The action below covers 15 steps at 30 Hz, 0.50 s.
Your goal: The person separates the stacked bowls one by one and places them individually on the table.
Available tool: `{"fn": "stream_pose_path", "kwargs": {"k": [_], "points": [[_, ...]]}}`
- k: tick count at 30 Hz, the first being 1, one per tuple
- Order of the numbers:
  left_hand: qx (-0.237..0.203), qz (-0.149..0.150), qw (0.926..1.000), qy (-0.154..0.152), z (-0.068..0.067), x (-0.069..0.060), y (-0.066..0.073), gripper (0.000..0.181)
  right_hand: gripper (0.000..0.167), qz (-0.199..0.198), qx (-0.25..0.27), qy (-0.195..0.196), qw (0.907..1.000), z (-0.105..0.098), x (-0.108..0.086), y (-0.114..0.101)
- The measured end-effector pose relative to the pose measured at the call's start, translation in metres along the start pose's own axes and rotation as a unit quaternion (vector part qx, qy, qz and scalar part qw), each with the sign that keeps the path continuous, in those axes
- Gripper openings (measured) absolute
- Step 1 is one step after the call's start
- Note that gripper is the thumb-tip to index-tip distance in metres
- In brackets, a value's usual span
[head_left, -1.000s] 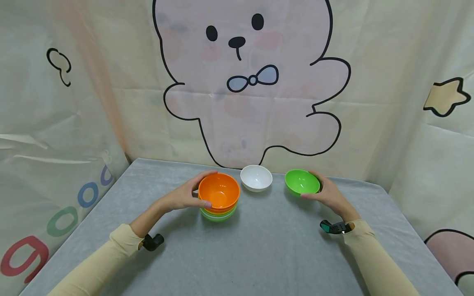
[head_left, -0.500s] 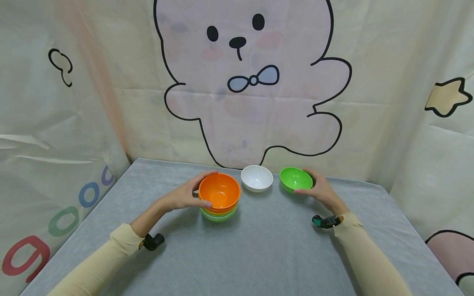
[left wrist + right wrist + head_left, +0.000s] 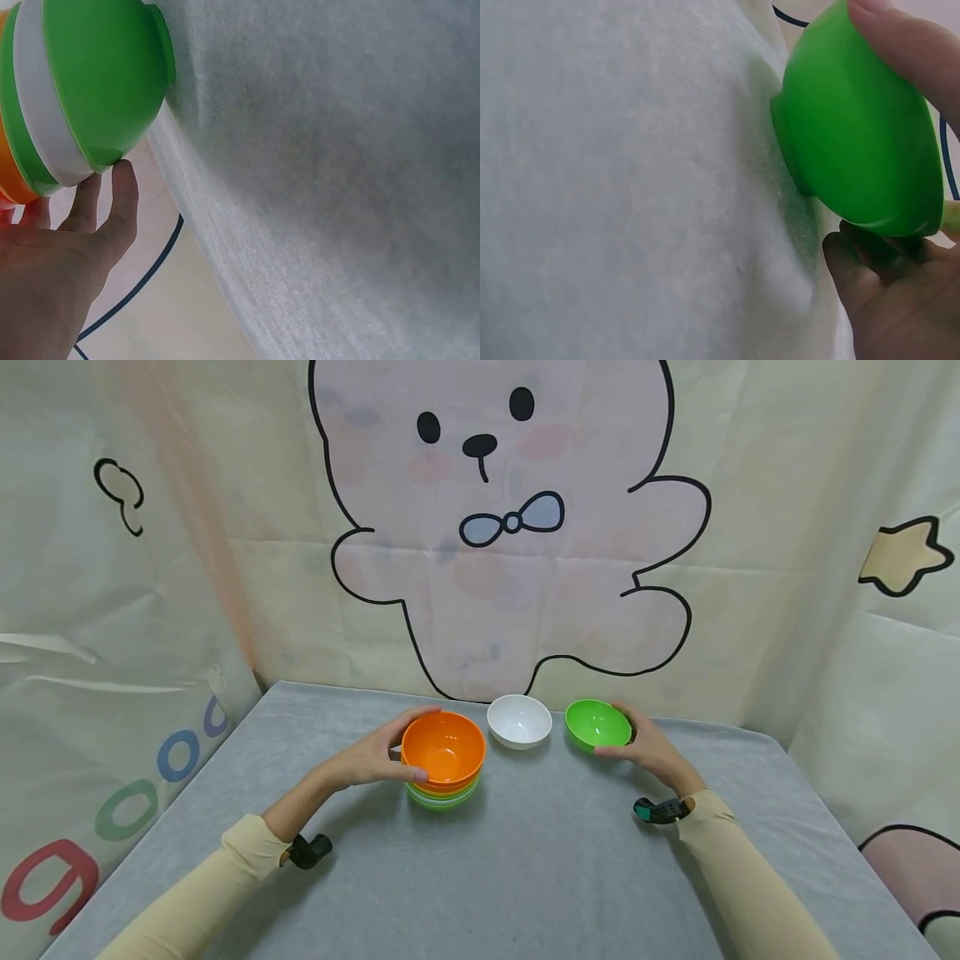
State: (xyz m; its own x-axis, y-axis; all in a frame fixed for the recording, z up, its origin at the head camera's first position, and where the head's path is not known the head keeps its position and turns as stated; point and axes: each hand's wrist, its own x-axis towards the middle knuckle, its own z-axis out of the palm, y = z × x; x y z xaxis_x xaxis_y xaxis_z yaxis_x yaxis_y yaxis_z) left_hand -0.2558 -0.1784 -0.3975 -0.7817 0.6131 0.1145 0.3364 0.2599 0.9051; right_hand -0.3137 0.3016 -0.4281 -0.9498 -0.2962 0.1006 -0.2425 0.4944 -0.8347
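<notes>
My left hand (image 3: 371, 756) holds a stack of nested bowls at its left side, with the thumb near the rim of the orange bowl (image 3: 442, 747) on top. In the left wrist view, a white bowl (image 3: 46, 105) shows between green ones, and the lowest green bowl (image 3: 109, 82) stands on the cloth. A separate green bowl (image 3: 596, 725) is gripped by my right hand (image 3: 656, 753) from its right side, thumb in front and fingers behind. The right wrist view shows its base at the cloth. Between stack and green bowl sits a white bowl (image 3: 519, 722), touched by neither hand.
A grey cloth (image 3: 525, 860) covers the table. Behind it hangs a pale curtain (image 3: 757, 527) with a cartoon bear, close to the table's back edge. More printed curtain (image 3: 112, 693) runs along the left side.
My right hand has shifted the green bowl left and slightly back, closer to the white bowl, then nearly stopped. My left hand and the stack have stayed in place.
</notes>
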Motion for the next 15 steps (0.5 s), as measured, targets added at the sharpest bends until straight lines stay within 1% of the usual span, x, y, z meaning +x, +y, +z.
{"fn": "stream_pose_path", "kwargs": {"k": [2,4,8,12,15], "points": [[0.001,0.001,1.0000,0.000,0.000,0.000,0.000,0.090,0.099,0.001,0.004,-0.009,1.0000,-0.002,-0.002,-0.001],[0.001,0.001,1.0000,0.000,0.000,0.000,0.000,0.090,0.101,-0.004,0.013,-0.017,0.9998,-0.006,-0.001,0.008],[0.001,0.001,1.0000,-0.001,0.001,0.001,0.001,0.090,0.102,-0.007,0.037,-0.029,0.9989,-0.019,-0.009,0.010],[-0.001,0.001,1.0000,-0.001,0.000,0.001,0.000,0.090,0.097,-0.012,0.044,-0.019,0.9988,-0.031,-0.017,0.008],[-0.003,0.002,1.0000,-0.001,0.000,0.000,0.000,0.091,0.090,-0.014,0.027,-0.006,0.9995,-0.038,-0.022,0.008]]}}
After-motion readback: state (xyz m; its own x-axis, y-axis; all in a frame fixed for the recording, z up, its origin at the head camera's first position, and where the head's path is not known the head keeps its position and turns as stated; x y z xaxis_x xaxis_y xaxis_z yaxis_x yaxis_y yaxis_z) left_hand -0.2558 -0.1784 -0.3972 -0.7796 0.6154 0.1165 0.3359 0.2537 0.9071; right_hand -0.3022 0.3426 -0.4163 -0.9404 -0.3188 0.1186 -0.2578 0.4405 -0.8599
